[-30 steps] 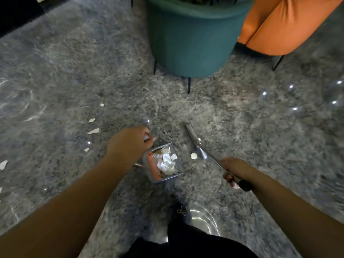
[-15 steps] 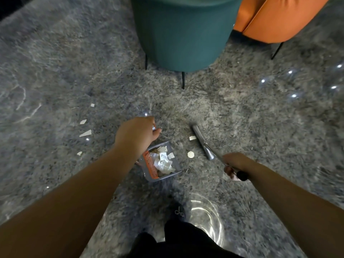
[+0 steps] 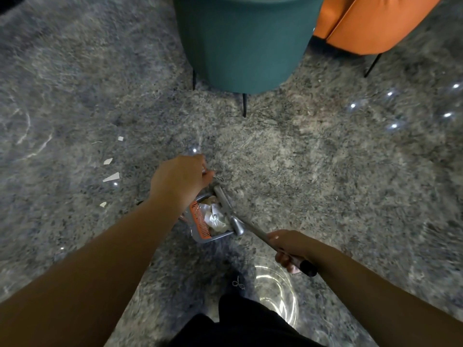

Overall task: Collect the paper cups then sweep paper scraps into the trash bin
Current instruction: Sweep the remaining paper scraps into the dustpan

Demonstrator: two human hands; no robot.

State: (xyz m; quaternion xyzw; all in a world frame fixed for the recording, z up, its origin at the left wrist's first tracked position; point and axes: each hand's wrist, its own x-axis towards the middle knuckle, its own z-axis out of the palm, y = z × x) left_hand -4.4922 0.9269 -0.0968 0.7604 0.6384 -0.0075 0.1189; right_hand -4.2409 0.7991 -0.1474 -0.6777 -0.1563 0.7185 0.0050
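On the floor before the teal chair [image 3: 243,43], we grip the dustpan [image 3: 208,221] handle with our left hand [image 3: 179,180], our right hand [image 3: 288,247] curled round the broom [image 3: 226,205], sweeping; next, the scraps [image 3: 111,177] lying left.

Floor [image 3: 325,184]: grey mottled stone, glossy, w/ ceiling-light glints. White paper scraps [image 3: 111,177] lie scattered on it, well out past the left hand's [image 3: 179,180] knuckles, away from its fingertips. Grey dustpan [image 3: 200,236] sits on the floor just under those fingers, paper bits heaped inside. Broom head [image 3: 224,200] lies at the pan's mouth, beyond the right hand's [image 3: 288,246] fingers. Teal chair [image 3: 240,38] & orange chair [image 3: 375,23] stand on thin dark legs, far past both hands' fingertips.
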